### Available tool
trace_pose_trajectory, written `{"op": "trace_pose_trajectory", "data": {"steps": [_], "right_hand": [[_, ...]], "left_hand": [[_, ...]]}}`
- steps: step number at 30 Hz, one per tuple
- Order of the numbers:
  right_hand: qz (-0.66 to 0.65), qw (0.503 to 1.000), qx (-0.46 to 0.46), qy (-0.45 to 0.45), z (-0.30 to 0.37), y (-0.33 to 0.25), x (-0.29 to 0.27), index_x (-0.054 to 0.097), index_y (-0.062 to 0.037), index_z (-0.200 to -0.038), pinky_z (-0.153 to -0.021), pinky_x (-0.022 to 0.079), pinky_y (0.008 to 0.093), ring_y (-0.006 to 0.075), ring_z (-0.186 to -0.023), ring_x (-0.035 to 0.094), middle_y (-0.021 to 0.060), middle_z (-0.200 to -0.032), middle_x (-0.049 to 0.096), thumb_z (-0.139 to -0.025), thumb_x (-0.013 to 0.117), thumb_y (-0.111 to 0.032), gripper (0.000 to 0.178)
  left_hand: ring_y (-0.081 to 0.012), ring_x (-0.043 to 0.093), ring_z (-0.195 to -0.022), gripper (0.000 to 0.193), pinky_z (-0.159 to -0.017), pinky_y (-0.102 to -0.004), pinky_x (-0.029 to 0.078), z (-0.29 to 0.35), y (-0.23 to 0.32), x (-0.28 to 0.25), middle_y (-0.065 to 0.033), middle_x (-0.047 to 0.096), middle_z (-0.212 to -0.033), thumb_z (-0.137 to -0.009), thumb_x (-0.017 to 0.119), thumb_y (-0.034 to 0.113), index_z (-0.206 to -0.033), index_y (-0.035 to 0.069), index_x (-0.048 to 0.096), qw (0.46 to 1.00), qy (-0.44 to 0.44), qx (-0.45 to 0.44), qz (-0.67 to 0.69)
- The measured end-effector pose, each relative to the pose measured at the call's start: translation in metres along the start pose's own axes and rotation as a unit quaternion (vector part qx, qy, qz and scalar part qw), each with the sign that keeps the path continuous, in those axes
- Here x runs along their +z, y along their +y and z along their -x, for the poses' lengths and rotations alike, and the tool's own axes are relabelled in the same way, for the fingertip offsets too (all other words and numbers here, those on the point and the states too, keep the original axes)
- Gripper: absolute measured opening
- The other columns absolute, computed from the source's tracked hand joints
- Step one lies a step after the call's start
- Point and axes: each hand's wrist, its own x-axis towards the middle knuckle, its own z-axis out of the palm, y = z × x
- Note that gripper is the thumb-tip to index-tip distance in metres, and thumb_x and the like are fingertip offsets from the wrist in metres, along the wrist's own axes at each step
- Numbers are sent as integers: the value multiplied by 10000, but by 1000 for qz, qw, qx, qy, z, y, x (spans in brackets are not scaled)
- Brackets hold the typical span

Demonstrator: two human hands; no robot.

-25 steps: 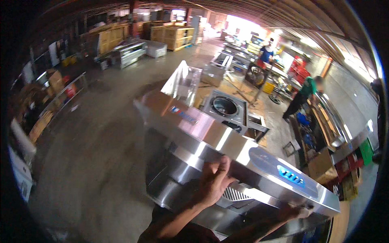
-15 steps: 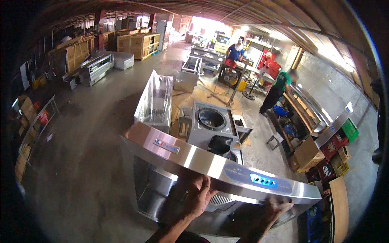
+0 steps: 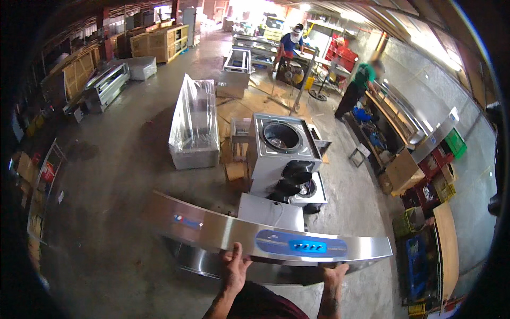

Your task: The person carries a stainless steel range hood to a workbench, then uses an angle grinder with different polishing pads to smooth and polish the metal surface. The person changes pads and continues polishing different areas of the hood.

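A stainless steel range hood (image 3: 223, 229) with a long curved front panel and a blue oval button plate spans the lower middle. My left hand (image 3: 234, 271) grips the lower edge of the panel left of the plate, thumb up against its face. Under the right part of the panel, my right hand (image 3: 334, 274) is closed round the same edge, its fingertips hidden behind the metal. The hood tilts slightly, and its underside faces me.
Beyond the hood stand metal housings with round fan openings (image 3: 281, 137) and black ducts (image 3: 292, 181). A plastic-wrapped steel unit (image 3: 195, 125) is left of them. A person in green (image 3: 362, 80) works at a right-hand bench; another person (image 3: 291, 43) is farther back. Cartons (image 3: 404, 167) line the right.
The hood sits lower in view and its front panel shows more level. My hands keep their hold on its lower edge. More of the fan housings shows beyond it.
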Motion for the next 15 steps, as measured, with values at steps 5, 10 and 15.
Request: {"op": "trace_pose_trajectory", "data": {"steps": [5,10,15], "right_hand": [[50,993,79,65,-18,48,1,639,-53,-1322,-1005,568,554,335,-1180,668,152,-1328,682,-1065,461,-392,462],[51,989,124,67,-65,86,15,632,-53,-1350,-1034,553,558,346,-1210,651,167,-1360,671,-1095,446,-330,420],[69,977,177,101,-119,128,28,664,-76,-1292,-1015,561,534,326,-1161,671,148,-1309,693,-1084,478,-365,402]], "left_hand": [[-206,645,-1127,392,-857,-408,554,-15,14,-37,-47,657,-1271,-1007,776,333,-1289,147,578,996,53,3,66],[-215,655,-1144,439,-896,-417,564,-55,13,-54,-64,658,-1325,-1008,768,319,-1343,110,576,990,131,25,49],[-149,689,-990,309,-774,-350,586,-96,14,-69,-1,699,-1201,-1022,739,309,-1267,146,643,984,173,46,18]]}}
